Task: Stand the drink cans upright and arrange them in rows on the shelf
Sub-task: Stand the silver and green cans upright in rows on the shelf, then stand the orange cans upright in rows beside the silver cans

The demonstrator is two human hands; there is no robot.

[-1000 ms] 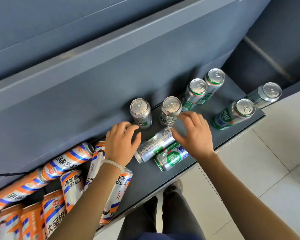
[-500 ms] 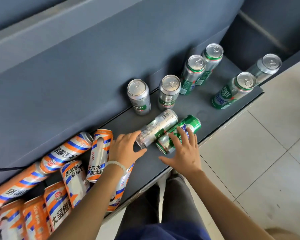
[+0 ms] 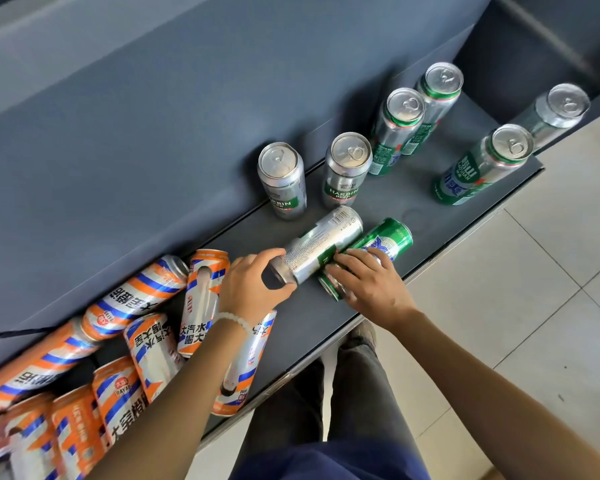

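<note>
Two cans lie side by side on the dark grey shelf (image 3: 388,199). My left hand (image 3: 252,287) grips the near end of the lying silver can (image 3: 323,245). My right hand (image 3: 368,282) rests with curled fingers over the lying green can (image 3: 383,242). Behind them several silver-and-green beer cans stand upright: two close together at the back (image 3: 283,178) (image 3: 347,168), a pair further right (image 3: 397,128) (image 3: 437,98), and two near the front right (image 3: 482,168) (image 3: 558,112).
A heap of orange, white and blue cans (image 3: 201,299) lies on its side at the shelf's left, under my left forearm. The shelf's front edge (image 3: 447,251) runs diagonally; light floor tiles (image 3: 534,306) lie beyond it. A grey back panel (image 3: 187,116) rises behind the cans.
Both hands have dropped from hovering onto the two lying cans. My left hand has closed round the silver can's end and my right hand has settled on the green can.
</note>
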